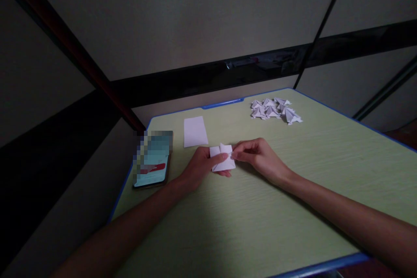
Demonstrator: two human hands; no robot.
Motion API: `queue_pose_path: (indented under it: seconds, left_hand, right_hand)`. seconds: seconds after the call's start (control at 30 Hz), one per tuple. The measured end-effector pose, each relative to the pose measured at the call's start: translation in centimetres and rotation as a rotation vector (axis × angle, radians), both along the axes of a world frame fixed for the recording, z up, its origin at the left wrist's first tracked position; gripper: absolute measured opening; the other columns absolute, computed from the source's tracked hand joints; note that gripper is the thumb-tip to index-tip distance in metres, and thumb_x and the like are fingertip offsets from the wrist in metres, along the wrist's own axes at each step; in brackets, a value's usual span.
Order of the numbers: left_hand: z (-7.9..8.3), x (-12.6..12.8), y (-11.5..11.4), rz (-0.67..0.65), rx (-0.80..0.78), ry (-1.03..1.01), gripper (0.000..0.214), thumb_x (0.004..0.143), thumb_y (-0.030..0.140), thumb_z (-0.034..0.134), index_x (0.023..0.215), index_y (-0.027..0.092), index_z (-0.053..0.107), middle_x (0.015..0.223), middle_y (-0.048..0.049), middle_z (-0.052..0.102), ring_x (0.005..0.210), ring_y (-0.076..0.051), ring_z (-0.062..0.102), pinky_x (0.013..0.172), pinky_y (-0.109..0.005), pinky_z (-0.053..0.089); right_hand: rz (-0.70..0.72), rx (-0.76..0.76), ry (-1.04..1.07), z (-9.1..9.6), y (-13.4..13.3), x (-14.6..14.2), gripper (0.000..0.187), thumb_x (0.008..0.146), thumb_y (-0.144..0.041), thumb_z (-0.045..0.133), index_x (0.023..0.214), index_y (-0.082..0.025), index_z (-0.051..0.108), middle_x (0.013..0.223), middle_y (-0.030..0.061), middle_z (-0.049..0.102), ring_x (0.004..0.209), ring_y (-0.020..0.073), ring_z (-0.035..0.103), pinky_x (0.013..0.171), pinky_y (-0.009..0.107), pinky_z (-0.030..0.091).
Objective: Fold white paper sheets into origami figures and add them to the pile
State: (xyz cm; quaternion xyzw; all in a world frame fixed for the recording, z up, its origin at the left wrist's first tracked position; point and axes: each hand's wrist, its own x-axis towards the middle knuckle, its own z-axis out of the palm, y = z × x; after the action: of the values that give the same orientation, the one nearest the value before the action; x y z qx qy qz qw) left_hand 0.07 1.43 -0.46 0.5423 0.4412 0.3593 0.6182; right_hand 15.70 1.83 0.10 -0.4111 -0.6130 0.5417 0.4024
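A small white paper piece (222,159), partly folded, is held just above the pale green table (247,217). My left hand (200,167) grips its left side with thumb on top and fingers beneath. My right hand (257,154) pinches a flap at its right edge with fingertips pressed together. Both hands meet over the middle of the table.
A flat white paper sheet (194,131) lies behind the hands. A pile of several folded white paper figures (275,110) sits at the far right. A phone (153,158) with a lit screen lies at the left edge. The table has a blue rim (223,103).
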Motion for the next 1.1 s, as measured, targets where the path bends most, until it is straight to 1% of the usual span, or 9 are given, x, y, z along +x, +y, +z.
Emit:
queue_pose_path:
  seconds: [0.2,0.3,0.4,0.57,0.77,0.87,0.93,1.0,1.1]
  left_hand:
    - [-0.20,-0.07,0.00,0.010,-0.013,-0.042,0.016,0.067,0.023,0.056,0.061,0.008,0.060,0.048,-0.0016,0.060,0.042,-0.009,0.055,0.044,-0.019,0.044]
    - [-0.20,-0.04,0.00,0.004,-0.005,-0.040,0.017,0.067,0.023,0.056,0.061,0.007,0.060,0.048,-0.0019,0.060,0.042,-0.009,0.055,0.045,-0.019,0.044]
    - [-0.20,-0.03,0.01,0.007,0.001,-0.035,0.017,0.067,0.024,0.056,0.062,0.007,0.060,0.049,-0.0024,0.061,0.043,-0.009,0.056,0.046,-0.019,0.044]
    - [-0.20,-0.06,-0.04,0.014,-0.002,-0.023,0.018,0.067,0.024,0.056,0.064,0.007,0.060,0.048,-0.0025,0.060,0.043,-0.010,0.055,0.047,-0.021,0.045]
    - [-0.33,-0.03,-0.04,0.022,0.014,-0.012,0.017,0.067,0.024,0.056,0.067,0.008,0.060,0.048,-0.0017,0.060,0.042,-0.010,0.055,0.046,-0.021,0.045]
    - [-0.18,0.02,-0.17,0.038,0.032,0.008,0.016,0.067,0.023,0.055,0.065,0.008,0.059,0.046,-0.0012,0.059,0.040,-0.009,0.054,0.043,-0.020,0.043]
    - [-0.03,0.03,-0.32,0.055,0.049,0.030,0.016,0.067,0.022,0.054,0.062,0.008,0.059,0.045,-0.0009,0.058,0.039,-0.009,0.053,0.041,-0.019,0.042]
    - [0.03,0.03,-0.48,0.065,0.068,0.056,0.016,0.067,0.021,0.054,0.060,0.008,0.058,0.045,-0.0011,0.058,0.039,-0.009,0.053,0.041,-0.018,0.042]
    - [-0.12,0.00,-0.63,0.044,0.094,0.087,0.017,0.067,0.023,0.054,0.061,0.008,0.059,0.048,-0.0022,0.060,0.041,-0.009,0.054,0.042,-0.018,0.042]
  right_hand:
    - [-0.092,-0.170,0.181,-0.40,0.07,-0.44,0.006,0.054,-0.015,0.061,0.050,-0.011,0.058,0.047,-0.0014,0.053,0.046,0.0072,0.043,0.050,0.023,0.030]
    - [-0.102,-0.226,0.244,-0.42,-0.03,-0.56,0.006,0.050,-0.014,0.062,0.049,-0.012,0.057,0.045,-0.0019,0.053,0.046,0.0071,0.043,0.049,0.023,0.029]
    - [-0.105,-0.245,0.254,-0.40,-0.05,-0.54,0.007,0.049,-0.014,0.063,0.049,-0.011,0.057,0.044,-0.0019,0.053,0.045,0.0072,0.043,0.049,0.023,0.029]
    - [-0.102,-0.227,0.256,-0.37,0.00,-0.52,0.010,0.048,-0.015,0.066,0.048,-0.011,0.057,0.046,-0.0013,0.054,0.046,0.0079,0.044,0.050,0.024,0.031]
    - [-0.082,-0.203,0.297,-0.23,-0.14,-0.66,0.012,0.048,-0.013,0.066,0.046,-0.011,0.054,0.049,-0.0006,0.056,0.048,0.0079,0.047,0.051,0.024,0.032]
    - [-0.047,-0.195,0.319,-0.13,-0.17,-0.65,0.012,0.049,-0.013,0.065,0.046,-0.011,0.053,0.051,-0.0004,0.057,0.049,0.0077,0.048,0.052,0.023,0.032]
    - [-0.011,-0.231,0.335,0.01,-0.14,-0.54,0.012,0.050,-0.011,0.064,0.048,-0.011,0.053,0.052,-0.0005,0.057,0.050,0.0074,0.048,0.053,0.023,0.034]
    - [0.018,-0.299,0.343,0.20,-0.08,-0.38,0.009,0.051,-0.011,0.062,0.051,-0.011,0.053,0.052,-0.0015,0.055,0.051,0.0069,0.048,0.055,0.023,0.036]
    - [0.065,-0.353,0.316,0.46,-0.01,-0.19,0.007,0.056,-0.014,0.059,0.057,-0.012,0.053,0.053,-0.0023,0.053,0.051,0.0063,0.048,0.053,0.022,0.036]
